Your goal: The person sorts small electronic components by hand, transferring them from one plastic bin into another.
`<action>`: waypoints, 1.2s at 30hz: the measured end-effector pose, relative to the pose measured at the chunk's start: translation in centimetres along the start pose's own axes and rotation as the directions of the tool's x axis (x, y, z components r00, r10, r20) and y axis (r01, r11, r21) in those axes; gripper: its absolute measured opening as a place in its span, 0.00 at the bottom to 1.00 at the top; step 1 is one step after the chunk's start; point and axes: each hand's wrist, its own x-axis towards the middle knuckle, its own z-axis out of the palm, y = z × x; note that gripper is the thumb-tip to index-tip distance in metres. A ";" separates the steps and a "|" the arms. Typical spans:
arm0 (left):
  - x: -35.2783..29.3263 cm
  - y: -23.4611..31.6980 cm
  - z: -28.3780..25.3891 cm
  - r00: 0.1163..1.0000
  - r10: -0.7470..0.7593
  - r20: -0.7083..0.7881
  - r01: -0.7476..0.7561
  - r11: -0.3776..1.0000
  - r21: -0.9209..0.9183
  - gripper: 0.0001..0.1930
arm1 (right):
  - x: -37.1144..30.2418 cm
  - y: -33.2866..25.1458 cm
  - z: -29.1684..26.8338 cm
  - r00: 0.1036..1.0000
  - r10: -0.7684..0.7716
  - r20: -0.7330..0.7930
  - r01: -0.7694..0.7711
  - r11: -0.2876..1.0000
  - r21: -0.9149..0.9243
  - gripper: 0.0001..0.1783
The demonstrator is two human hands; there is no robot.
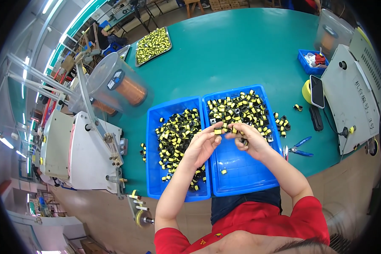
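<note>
Both hands are raised over the right blue bin (241,171). My left hand (202,147) has its fingertips and thumb closed around a small black coil bobbin with yellow tape (218,131). Facing it, my right hand (253,142) is curled, its fingertips at similar taped pieces; another bobbin (244,141) shows by its lower fingers. Exactly how many pieces each hand grips is hard to see. Many such bobbins (237,109) are heaped in the far half of this bin. More pieces (178,135) fill the left blue bin (154,169) beside it.
Loose bobbins (282,123), blue-handled cutters (301,147) and a phone (317,91) lie to the right. Grey machines (86,152) flank the green table (224,46), with a copper wire spool (131,89) at left. A tray (153,45) of yellow pieces stands at the far left.
</note>
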 end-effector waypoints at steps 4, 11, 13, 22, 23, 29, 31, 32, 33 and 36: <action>0.0 0.0 0.1 0.999 -0.027 -0.035 0.027 1.000 0.001 0.24 | -0.6 -0.2 0.4 0.994 0.004 0.109 0.006 0.996 -0.088 0.14; -0.1 -1.1 0.2 0.995 0.065 -0.074 -0.038 0.949 0.314 0.10 | -0.6 0.3 0.8 0.988 -0.013 0.153 0.042 0.981 -0.188 0.14; -0.3 -1.5 1.2 0.988 0.140 -0.072 -0.090 0.876 0.474 0.12 | -0.8 0.4 0.9 0.985 -0.057 0.164 0.097 0.964 -0.246 0.15; -0.5 -0.5 0.7 0.993 0.114 -0.026 -0.107 0.978 0.178 0.18 | 0.8 2.8 -0.7 0.909 -0.238 0.342 0.409 0.349 -0.843 0.15; -0.6 -0.5 0.5 0.995 0.093 -0.027 -0.089 0.987 0.136 0.19 | 0.4 3.1 -0.8 0.933 -0.085 0.349 0.359 0.244 -0.901 0.16; -0.4 -0.3 0.6 0.998 -0.057 -0.017 0.058 0.998 0.039 0.16 | -0.6 6.7 -0.8 0.820 0.324 0.472 0.529 -0.111 -0.842 0.19; -0.4 -0.3 0.8 0.992 -0.105 -0.076 0.107 0.994 0.022 0.17 | -0.5 6.8 -0.6 0.835 0.307 0.456 0.520 -0.174 -0.836 0.18; -0.4 -0.3 0.9 0.979 -0.154 -0.134 0.155 0.988 0.003 0.18 | -0.5 6.9 -0.5 0.850 0.287 0.442 0.509 -0.235 -0.828 0.16; -0.4 -0.3 0.9 0.979 -0.152 -0.135 0.153 0.988 0.002 0.18 | -0.4 6.7 -0.4 0.849 0.288 0.443 0.511 -0.236 -0.826 0.16; -0.3 -0.4 0.9 0.973 -0.163 -0.160 0.167 0.986 0.009 0.19 | -0.2 5.2 0.0 0.963 -0.027 0.270 0.260 -0.194 -0.946 0.14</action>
